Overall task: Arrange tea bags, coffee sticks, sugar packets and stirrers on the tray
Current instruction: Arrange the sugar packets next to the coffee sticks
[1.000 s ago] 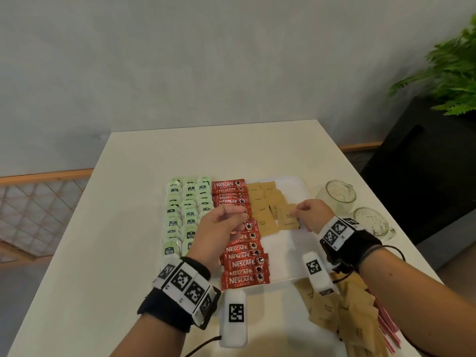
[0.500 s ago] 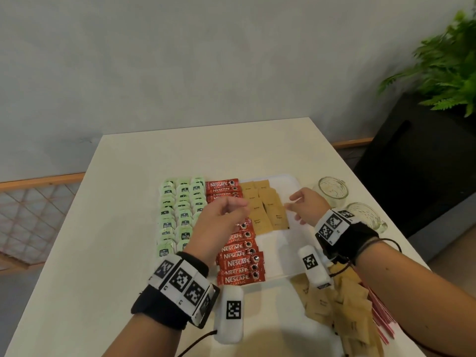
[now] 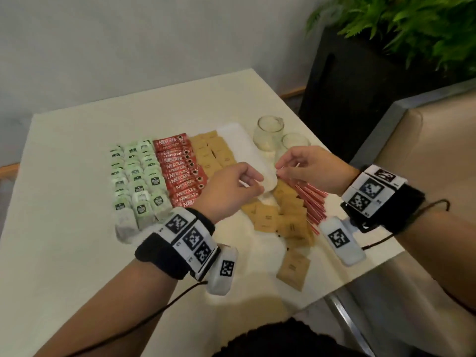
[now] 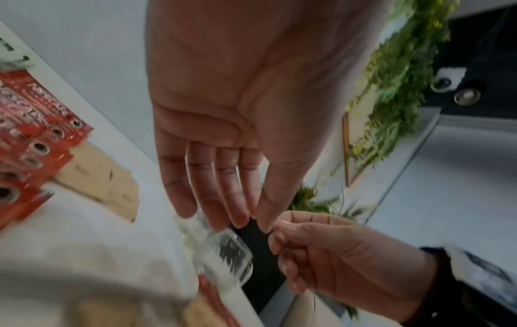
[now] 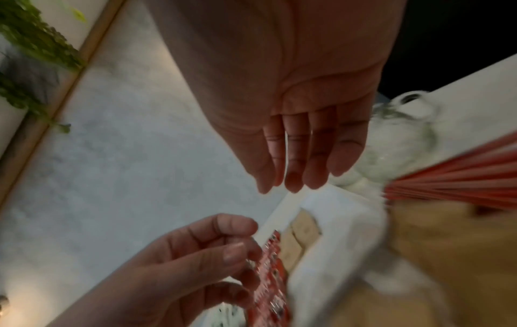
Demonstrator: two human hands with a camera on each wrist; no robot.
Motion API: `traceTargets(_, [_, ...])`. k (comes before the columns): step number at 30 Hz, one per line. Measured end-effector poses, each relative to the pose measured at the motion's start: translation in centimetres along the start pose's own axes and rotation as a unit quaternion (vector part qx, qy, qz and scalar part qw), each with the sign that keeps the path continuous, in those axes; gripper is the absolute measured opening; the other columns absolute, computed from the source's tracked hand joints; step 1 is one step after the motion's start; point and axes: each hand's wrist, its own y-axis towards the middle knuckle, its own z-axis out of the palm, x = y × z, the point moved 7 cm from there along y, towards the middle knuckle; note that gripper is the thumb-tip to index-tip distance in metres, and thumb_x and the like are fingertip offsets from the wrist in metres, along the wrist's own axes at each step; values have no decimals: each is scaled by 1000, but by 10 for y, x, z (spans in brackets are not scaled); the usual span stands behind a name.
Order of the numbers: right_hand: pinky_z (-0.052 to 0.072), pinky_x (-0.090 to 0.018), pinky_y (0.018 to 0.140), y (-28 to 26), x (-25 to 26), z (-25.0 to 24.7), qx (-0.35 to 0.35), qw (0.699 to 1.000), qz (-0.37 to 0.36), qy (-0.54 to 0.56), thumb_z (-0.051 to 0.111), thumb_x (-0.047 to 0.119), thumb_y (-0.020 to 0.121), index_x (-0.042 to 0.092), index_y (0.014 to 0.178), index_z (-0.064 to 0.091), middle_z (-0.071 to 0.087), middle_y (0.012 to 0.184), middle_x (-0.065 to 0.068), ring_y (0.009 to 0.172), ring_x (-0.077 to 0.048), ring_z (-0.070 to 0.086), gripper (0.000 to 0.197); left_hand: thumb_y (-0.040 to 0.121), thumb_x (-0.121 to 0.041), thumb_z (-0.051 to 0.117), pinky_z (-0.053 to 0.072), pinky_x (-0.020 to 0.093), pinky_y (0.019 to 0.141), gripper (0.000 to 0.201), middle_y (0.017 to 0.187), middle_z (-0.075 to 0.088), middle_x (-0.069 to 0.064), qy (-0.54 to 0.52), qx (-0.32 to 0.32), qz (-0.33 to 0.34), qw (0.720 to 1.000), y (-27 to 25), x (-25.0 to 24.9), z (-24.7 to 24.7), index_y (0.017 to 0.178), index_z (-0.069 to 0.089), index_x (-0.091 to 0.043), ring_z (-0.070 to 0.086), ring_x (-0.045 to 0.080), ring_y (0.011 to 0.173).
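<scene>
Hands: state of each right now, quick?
Left hand: open, loosely curled, nothing held.
Right hand: fingertips pinched together; cannot tell whether it holds anything.

"NESCAFE" reads in white capitals on the red coffee sticks (image 3: 181, 171), stacked just right of the green tea bags (image 3: 136, 181). The tea bags' dark labels and the print on the brown sugar packets (image 3: 268, 216) stay too small to read.

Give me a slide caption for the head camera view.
Both hands hover over a tray lined with tea bags, coffee sticks and sugar packets.
</scene>
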Motion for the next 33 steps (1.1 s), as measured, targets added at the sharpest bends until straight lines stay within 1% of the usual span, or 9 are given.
traceTargets(3, [52,-27,66,-33,-38,17,27,999,23,2,73,16,84,16,97,68,66,83,1,66,-8,60,14,82,-31,76,45,17,67,17,94,65,-10,77,75,-24,994,-7,13,40,96,67,-27,58,0,74])
traceTargets(7, [50,-24,65,-68,-75,41,72,996,34,-34,80,24,77,27,91,67,68,85,4,71,-6,60,20,82,-32,75,48,33,92,33,116,59,-3,163,61,-45,984,-5,24,54,113,64,-25,59,13,99])
traceTargets(10, [46,-17,69,-88,-84,61,107,992,16,-63,85,32,69,34,96,67,65,87,7,69,3,54,33,84,-31,71,49,37,93,51,124,54,0,241,59,-42,968,-2,30,63,131,52,-29,57,19,113])
traceTargets(14, [42,-21,81,-96,-88,86,157,976,-23,-150,86,42,64,42,115,61,50,111,8,92,-2,48,56,86,-42,68,50,41,91,62,127,46,6,328,90,-72,938,-4,42,75,141,43,-29,57,29,112])
traceTargets(18, [45,-29,87,-96,-93,91,158,966,-21,-201,83,43,66,41,115,59,44,117,6,101,-8,47,55,84,-47,69,51,40,86,55,122,45,3,344,82,-69,933,-11,46,75,132,49,-31,58,26,107])
traceTargets(22, [44,-27,81,-98,-93,91,148,966,-18,-212,85,38,65,32,97,58,45,114,6,99,-13,49,43,78,-46,76,52,37,82,45,113,44,-1,306,78,-65,946,-18,52,72,115,56,-33,58,21,99])
traceTargets(26, [36,-18,64,-102,-89,90,154,970,-25,-186,82,29,71,29,84,54,52,85,15,76,-3,48,31,83,-37,74,49,32,79,24,100,57,-5,226,49,-61,971,-24,53,64,98,62,-23,60,17,91])
traceTargets(29, [36,-19,63,-102,-76,86,158,970,-37,-179,78,27,78,27,94,63,54,74,18,69,3,47,22,86,-34,71,48,28,73,12,86,63,-8,163,36,-35,985,-31,44,60,85,63,-25,60,12,84])
traceTargets(33, [39,-27,62,-92,-53,77,90,967,-63,-229,77,32,78,31,126,39,48,74,14,64,-1,46,61,80,-25,77,55,37,78,8,80,70,-8,108,84,20,990,-42,30,72,76,71,-24,65,10,77])
